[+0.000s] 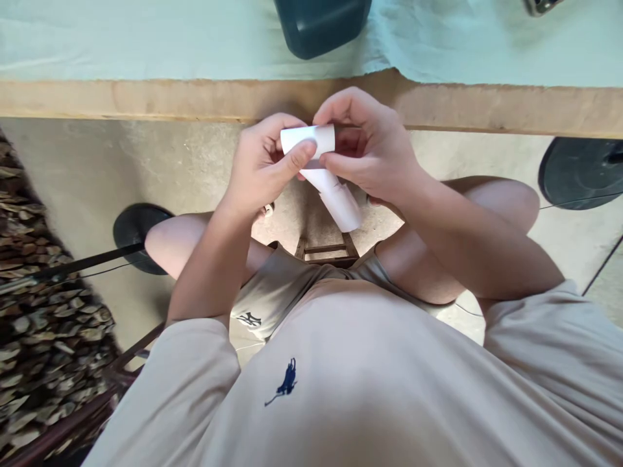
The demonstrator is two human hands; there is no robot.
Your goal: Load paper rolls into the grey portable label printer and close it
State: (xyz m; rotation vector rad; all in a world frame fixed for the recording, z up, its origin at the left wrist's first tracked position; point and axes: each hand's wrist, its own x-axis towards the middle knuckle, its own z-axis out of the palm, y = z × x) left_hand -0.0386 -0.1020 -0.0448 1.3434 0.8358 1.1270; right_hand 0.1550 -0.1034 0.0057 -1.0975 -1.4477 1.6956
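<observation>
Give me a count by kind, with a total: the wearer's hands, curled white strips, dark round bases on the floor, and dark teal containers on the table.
Hands, left hand and right hand: 2
Curled white strip: 1, seemingly one connected piece
Round bases, left base and right base: 2
Teal container: 1
Total: 6

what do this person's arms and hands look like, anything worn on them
The left hand and right hand are ungloved, with no ring or watch visible. Both forearms are uncovered. The loose, pale beige fabric short sleeves end near the elbows and show no markings; no cables run along the arms.
</observation>
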